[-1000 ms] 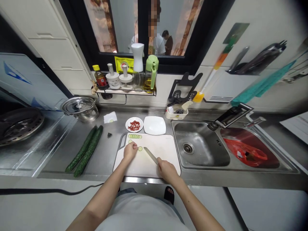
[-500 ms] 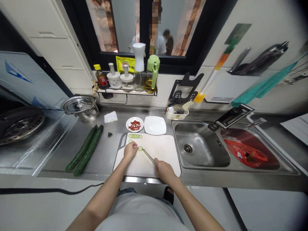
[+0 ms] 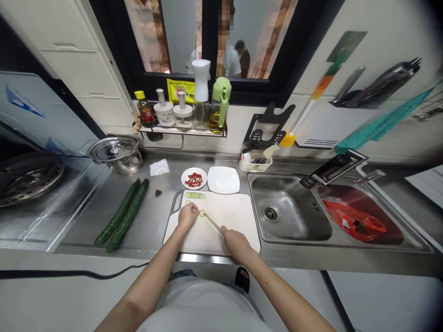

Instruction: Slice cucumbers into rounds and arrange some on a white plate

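My right hand (image 3: 236, 243) grips a knife (image 3: 213, 223), its blade slanting up and left across the white cutting board (image 3: 238, 216). At the blade's tip lies a pale green cucumber slice (image 3: 202, 213). Just left of that slice, my left hand (image 3: 188, 215) rests over the board with its fingers curled together; whatever they may pinch is hidden. Overlapping cucumber slices (image 3: 195, 195) form a row along the board's upper left, and another slice (image 3: 188, 202) lies below them, close to my left hand.
Behind the board stand a plate of chopped red pieces (image 3: 194, 179) and a white square plate (image 3: 223, 180). Two whole cucumbers (image 3: 128, 214) lie left, near a lidded steel pot (image 3: 116, 154). A sink (image 3: 290, 207) is at right, with a red plastic bag (image 3: 356, 223) in its second basin.
The view has shifted very slightly. My hands, the knife and the slice hold nearly the same places on the board.
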Motion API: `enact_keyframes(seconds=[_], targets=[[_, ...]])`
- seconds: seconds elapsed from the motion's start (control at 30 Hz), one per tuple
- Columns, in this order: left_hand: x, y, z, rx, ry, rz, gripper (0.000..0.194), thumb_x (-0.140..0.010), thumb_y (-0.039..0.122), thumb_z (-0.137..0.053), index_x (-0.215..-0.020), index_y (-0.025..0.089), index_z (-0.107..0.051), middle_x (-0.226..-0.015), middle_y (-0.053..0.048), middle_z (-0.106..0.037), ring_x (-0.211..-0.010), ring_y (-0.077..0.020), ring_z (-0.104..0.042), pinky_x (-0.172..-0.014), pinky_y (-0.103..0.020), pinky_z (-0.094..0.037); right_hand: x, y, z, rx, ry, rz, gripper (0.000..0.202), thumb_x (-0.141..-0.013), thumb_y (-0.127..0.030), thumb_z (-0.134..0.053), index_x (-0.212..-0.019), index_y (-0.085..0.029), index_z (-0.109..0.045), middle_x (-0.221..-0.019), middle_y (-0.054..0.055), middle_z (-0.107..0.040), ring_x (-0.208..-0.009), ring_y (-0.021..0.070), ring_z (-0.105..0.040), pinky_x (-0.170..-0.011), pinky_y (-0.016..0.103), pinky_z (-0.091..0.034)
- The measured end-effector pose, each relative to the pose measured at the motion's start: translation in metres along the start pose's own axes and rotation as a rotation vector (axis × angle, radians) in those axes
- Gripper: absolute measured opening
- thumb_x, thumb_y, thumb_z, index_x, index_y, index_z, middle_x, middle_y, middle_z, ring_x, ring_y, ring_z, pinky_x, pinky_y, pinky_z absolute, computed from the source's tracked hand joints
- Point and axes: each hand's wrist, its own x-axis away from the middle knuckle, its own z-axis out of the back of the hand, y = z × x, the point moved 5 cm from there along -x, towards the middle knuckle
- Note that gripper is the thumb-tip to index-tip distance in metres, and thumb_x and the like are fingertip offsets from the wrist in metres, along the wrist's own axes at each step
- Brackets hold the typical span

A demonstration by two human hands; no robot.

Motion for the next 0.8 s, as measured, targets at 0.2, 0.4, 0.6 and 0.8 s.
enact_keyframes(seconds=[0.2,0.4,0.6,0.8], targets=[[-0.001,0.000,0.000,-0.020,-0.016,0.000,0.010,-0.073,0.024,-0.064,-0.082,0.021,-0.064,-0.079,-0.001,-0.067,-0.073,-0.0140,-0.059,-0.063,-0.022,-0.037,-0.006,-0.001,-0.003,-0.001,0.007,0.009,0.033,-0.088,-0.007,-0.039,-0.120,-0.015,-0.045,-0.097,0.014,-0.067,-0.093,0.0215,-0.065,-0.073,0.029,-0.045],[-0.001,0.002,0.001,-0.031,-0.026,0.012,0.011,-0.073,0.024,-0.064,-0.084,0.021,-0.065,-0.079,-0.001,-0.067,-0.074,-0.0144,-0.060,-0.064,-0.022,-0.038,-0.015,0.000,-0.005,0.003,0.072,0.041,0.030,-0.087,-0.007,-0.039,-0.114,-0.014,-0.049,-0.095,0.014,-0.067,-0.091,0.0224,-0.066,-0.073,0.030,-0.047],[-0.001,0.002,0.002,-0.025,-0.035,0.007,0.011,-0.073,0.025,-0.064,-0.083,0.021,-0.065,-0.080,-0.001,-0.067,-0.074,-0.0145,-0.060,-0.064,-0.022,-0.038,-0.023,0.000,-0.006,0.009,0.093,0.061,0.030,-0.087,-0.007,-0.037,-0.114,-0.014,-0.049,-0.093,0.014,-0.067,-0.089,0.0221,-0.066,-0.072,0.030,-0.048],[-0.003,0.001,0.001,-0.030,-0.041,0.025,0.012,-0.073,0.026,-0.065,-0.083,0.021,-0.065,-0.080,-0.001,-0.067,-0.074,-0.0146,-0.060,-0.064,-0.022,-0.038,-0.025,-0.001,-0.003,0.006,0.095,0.067,0.030,-0.088,-0.008,-0.034,-0.113,-0.014,-0.050,-0.095,0.014,-0.067,-0.089,0.0221,-0.066,-0.072,0.031,-0.047]])
